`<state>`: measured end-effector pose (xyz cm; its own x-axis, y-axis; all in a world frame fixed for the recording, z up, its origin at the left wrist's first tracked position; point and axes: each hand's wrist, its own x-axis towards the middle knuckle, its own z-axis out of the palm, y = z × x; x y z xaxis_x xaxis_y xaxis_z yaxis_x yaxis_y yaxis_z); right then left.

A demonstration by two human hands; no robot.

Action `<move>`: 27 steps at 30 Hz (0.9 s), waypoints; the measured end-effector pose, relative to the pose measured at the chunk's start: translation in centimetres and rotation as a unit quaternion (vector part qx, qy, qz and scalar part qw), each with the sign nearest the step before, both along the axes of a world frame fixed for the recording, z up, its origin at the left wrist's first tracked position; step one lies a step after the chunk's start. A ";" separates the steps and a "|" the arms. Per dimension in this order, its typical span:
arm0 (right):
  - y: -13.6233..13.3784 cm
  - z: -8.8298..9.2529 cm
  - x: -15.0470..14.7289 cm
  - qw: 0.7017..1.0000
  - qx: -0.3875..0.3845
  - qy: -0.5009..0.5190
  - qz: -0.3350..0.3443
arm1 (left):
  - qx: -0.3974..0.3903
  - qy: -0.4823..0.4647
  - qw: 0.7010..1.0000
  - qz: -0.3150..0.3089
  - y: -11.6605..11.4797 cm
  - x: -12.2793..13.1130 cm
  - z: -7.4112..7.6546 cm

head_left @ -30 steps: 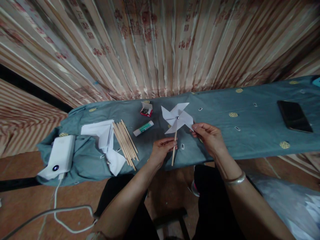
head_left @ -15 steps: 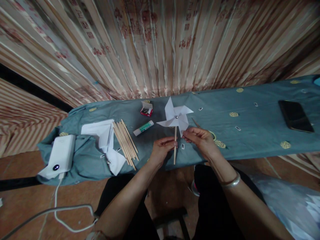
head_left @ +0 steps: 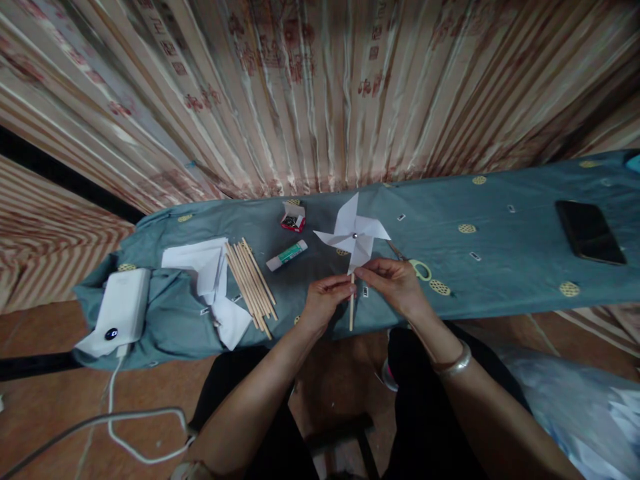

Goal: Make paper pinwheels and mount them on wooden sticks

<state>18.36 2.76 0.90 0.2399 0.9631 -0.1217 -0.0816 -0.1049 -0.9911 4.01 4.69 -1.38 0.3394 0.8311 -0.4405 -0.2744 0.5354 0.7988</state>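
Patterned curtains (head_left: 320, 107) hang behind a cloth-covered table (head_left: 525, 267) above brown floor (head_left: 165, 380).

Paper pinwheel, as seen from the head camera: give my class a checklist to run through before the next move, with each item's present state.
1. Left hand grips the wooden stick: ok.
2. Right hand at the paper pinwheel: ok, fingertips by the lower blade's tip.
3. Pin at the centre: ok, its head shows.
4. Pin firm in the stick: cannot tell, paper hides it.
5. Scissors well clear of the right hand: not ok, partly hidden by it.
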 end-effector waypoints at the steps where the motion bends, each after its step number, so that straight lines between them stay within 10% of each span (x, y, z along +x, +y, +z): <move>1: -0.1 0.0 0.1 1.000 0.003 -0.010 -0.003 | 0.001 0.000 1.000 -0.001 0.0 0.0 0.0; 15: 0.0 1.5 6.2 0.960 0.090 -0.124 -0.233 | -0.007 -0.003 1.000 -0.029 -0.6 0.1 -0.1; 27: -0.8 1.9 4.5 0.999 0.010 -0.020 -0.037 | 0.054 0.006 0.998 -0.023 -2.5 0.8 1.3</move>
